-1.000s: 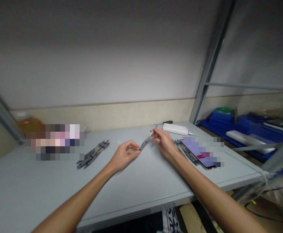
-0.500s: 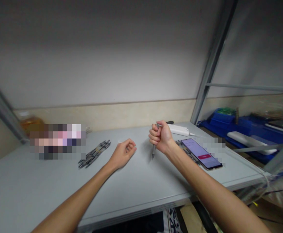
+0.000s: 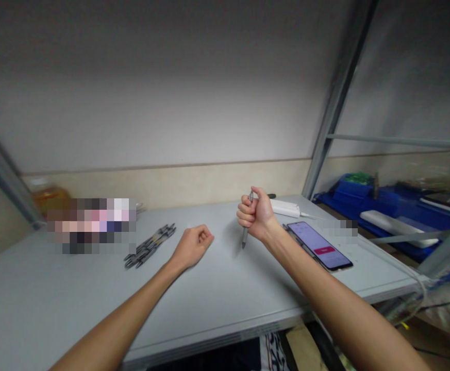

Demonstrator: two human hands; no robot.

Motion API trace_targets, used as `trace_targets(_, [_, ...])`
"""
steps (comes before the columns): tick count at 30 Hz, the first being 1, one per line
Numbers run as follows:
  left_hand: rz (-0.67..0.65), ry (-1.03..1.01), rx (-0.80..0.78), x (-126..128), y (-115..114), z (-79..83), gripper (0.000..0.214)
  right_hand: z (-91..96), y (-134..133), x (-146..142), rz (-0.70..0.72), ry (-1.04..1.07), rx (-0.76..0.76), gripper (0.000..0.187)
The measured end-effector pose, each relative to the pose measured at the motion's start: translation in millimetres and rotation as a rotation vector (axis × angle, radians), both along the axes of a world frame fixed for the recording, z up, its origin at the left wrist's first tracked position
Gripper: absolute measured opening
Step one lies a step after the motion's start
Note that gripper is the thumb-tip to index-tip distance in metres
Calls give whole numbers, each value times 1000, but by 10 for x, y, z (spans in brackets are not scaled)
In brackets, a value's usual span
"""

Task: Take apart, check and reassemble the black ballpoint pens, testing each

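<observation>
We count one grey pen [image 3: 245,234] upright at centre, one dark smartphone [image 3: 319,246] at three o'clock, one bundle of dark pens [image 3: 149,245] at nine o'clock.

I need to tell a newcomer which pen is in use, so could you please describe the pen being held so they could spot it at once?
Start at the grey table and find the lit phone near its right end. Just left of it the right hand is closed in a fist around a grey pen, upright with its tip pointing down. Unlike the pens in the pile lying flat further left, it stands vertical.

A pale grey wall [image 3: 170,93] is rising behind the grey table [image 3: 225,293], a beige strip running along its foot. Metal shelving uprights [image 3: 336,98] are leaning at the right.
</observation>
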State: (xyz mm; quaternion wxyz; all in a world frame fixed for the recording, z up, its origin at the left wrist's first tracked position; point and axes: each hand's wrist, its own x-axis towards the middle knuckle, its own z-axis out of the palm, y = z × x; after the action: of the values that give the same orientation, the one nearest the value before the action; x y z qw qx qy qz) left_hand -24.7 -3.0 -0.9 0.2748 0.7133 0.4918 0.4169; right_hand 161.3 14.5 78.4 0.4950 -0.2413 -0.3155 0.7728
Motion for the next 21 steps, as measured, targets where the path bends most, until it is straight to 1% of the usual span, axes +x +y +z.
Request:
trace_targets(3, [46,25,8,-28,34,-32,15,1,10,14,-34,41,9,34])
trace_targets(5, [62,44,9,-45,50,-49,14,7,15,17,-34,49,16,35])
trace_targets(9, [65,73,1,-57,57,-64,13,15,17,13,-25,42,5,40])
trace_targets(13, [67,90,-2,-53,51,-58,14,9,19,12,-67,69,-3,36])
trace_targets(18, [76,161,-11,-45,47,-43,15,8,20,9,-65,63,-24,41])
trace_targets(21, [83,208,-15,-39,44,-38,15,7,23,2,-84,69,-30,37])
